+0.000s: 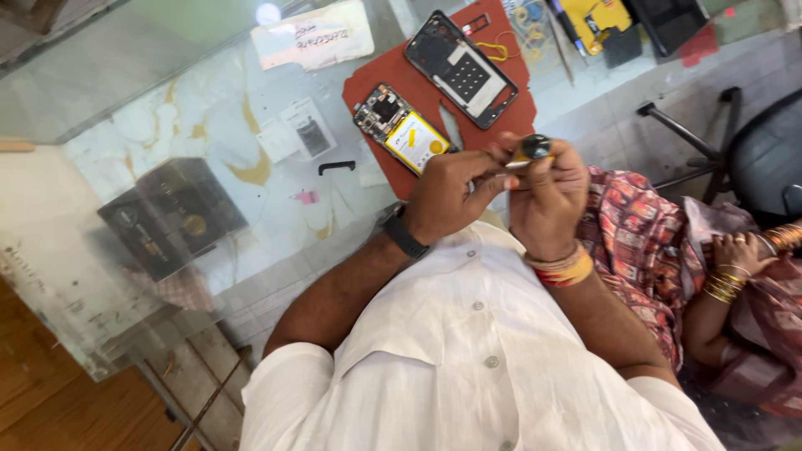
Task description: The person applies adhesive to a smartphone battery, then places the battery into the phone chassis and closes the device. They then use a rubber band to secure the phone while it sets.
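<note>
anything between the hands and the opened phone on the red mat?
Nothing visible. Both hands, left hand and right hand, hold a small yellow-and-black tool just at the near edge of the red-brown work mat. The opened phone with yellow battery lies on it beside them, uncovered.

Screwdriver: small, yellow handle, black round cap, thin metal shaft pointing left, held roughly level, upper centre of frame. Pinched between both hands, above white shirt, just off red mat's edge.
</note>
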`<state>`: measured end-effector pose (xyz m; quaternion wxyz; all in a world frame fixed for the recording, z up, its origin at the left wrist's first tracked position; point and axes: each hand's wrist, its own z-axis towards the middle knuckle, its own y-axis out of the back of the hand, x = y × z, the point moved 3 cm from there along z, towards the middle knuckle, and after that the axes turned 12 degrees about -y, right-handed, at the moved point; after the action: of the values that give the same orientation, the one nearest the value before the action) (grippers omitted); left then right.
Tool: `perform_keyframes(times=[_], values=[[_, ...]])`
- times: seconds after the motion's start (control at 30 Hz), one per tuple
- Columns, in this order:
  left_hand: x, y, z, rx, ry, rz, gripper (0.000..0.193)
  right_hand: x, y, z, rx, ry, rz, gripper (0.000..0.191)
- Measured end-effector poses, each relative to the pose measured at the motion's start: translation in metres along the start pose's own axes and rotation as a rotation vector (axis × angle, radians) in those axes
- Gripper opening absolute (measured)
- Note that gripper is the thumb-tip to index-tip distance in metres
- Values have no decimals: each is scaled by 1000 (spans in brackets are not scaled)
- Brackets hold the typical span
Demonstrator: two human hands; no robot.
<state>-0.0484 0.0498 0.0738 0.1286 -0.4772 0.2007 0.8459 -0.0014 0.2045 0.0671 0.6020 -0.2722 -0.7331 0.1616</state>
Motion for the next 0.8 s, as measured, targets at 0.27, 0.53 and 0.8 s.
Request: perform_keyframes(times=[0.27,0.53,0.8], values=[[17,70,-18,375,-214,796,48,12,33,23,-29,87,-469,11],[45,69,-22,600,-291,890,42,-7,20,35,-64,133,-710,14],[62,69,-24,575,-320,840,37,-11,6,45,-91,319,-1107,16]])
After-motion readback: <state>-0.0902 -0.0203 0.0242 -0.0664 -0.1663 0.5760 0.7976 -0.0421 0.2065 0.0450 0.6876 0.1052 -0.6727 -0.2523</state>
